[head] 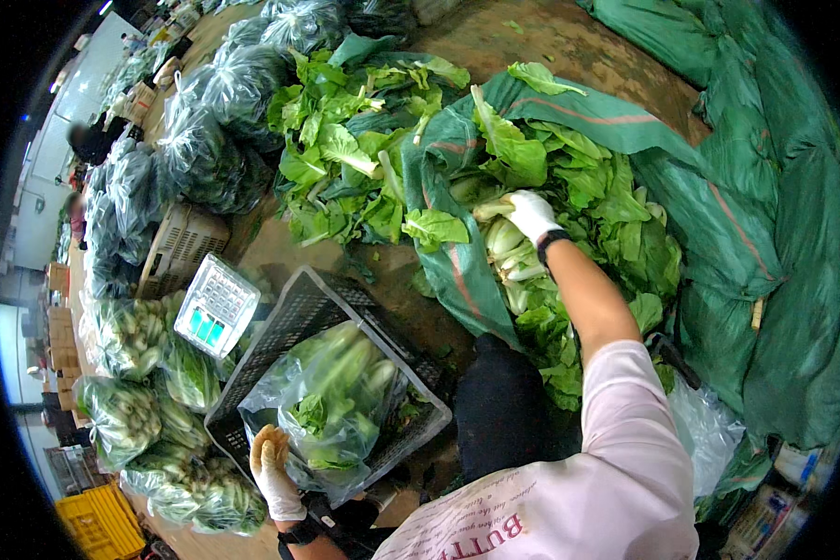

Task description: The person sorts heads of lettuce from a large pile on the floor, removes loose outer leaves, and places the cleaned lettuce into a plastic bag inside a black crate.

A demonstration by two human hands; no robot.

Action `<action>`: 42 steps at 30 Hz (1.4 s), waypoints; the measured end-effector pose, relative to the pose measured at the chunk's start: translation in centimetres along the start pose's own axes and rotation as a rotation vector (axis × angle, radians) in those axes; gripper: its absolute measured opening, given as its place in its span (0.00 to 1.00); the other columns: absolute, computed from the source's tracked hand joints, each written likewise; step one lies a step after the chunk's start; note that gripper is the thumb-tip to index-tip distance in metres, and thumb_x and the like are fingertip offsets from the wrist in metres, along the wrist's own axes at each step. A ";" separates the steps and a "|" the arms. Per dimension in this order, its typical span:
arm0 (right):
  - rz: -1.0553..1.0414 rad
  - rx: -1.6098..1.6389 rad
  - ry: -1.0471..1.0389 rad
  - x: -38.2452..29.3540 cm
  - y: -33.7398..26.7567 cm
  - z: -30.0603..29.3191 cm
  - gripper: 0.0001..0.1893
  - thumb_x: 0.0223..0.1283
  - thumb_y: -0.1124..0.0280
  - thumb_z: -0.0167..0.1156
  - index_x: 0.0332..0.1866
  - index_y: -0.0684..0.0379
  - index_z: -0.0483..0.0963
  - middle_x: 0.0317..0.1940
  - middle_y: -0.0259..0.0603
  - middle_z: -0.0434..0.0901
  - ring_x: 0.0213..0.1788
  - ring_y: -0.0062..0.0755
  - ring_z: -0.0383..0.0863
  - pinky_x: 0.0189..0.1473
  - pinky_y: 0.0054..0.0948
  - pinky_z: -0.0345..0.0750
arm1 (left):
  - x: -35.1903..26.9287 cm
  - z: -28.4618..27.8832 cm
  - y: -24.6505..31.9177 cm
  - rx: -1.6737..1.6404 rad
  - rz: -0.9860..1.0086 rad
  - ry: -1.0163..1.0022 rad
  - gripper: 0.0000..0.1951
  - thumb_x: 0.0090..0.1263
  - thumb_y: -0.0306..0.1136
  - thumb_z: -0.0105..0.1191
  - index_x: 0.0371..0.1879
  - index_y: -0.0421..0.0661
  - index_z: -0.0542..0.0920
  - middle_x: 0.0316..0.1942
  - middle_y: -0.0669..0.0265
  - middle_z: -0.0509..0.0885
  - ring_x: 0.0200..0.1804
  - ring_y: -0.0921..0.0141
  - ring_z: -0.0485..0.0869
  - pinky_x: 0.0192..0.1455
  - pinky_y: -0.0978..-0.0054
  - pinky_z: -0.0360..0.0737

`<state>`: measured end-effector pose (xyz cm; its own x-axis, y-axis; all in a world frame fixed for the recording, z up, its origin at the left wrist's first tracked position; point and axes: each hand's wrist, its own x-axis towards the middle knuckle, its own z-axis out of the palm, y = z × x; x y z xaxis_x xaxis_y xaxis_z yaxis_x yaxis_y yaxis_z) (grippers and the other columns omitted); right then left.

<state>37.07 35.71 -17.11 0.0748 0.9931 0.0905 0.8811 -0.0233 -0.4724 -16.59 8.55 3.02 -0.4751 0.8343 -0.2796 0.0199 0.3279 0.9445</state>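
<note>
My right hand (532, 213), in a white glove, grips the pale stem end of a leafy green vegetable (493, 208) inside an opened green woven sack (455, 269). More leafy greens (602, 189) fill the sack around it. My left hand (273, 465), in a white glove with stained fingertips, is at the near left rim of a black plastic crate (409, 381), against the edge of a clear plastic bag (343, 420). That bag lies in the crate with leafy greens in it. Whether the left fingers hold the bag's edge cannot be told. A digital scale display (217, 304) stands beyond the crate.
Filled clear bags of greens (122, 420) are piled at the left, more bags (203, 140) behind. Loose greens (343, 154) lie beyond the crate. Green sacks (798, 245) line the right. A yellow crate (101, 521) is lower left. Two people are far off at the left.
</note>
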 end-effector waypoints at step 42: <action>0.734 0.874 -0.491 -3.7 3.2 -5.9 0.14 0.55 0.67 0.63 0.46 0.59 0.76 0.30 0.34 0.79 0.29 0.23 0.76 0.25 0.24 0.72 | 0.1 -1.8 -0.4 0.022 -0.029 0.051 0.18 0.70 0.40 0.52 0.52 0.41 0.77 0.44 0.60 0.83 0.44 0.70 0.81 0.47 0.79 0.74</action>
<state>42.31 31.26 -13.80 0.0700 0.7202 -0.6902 0.0845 -0.6937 -0.7153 -18.19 7.68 2.95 -0.5202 0.8008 -0.2967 0.0245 0.3613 0.9321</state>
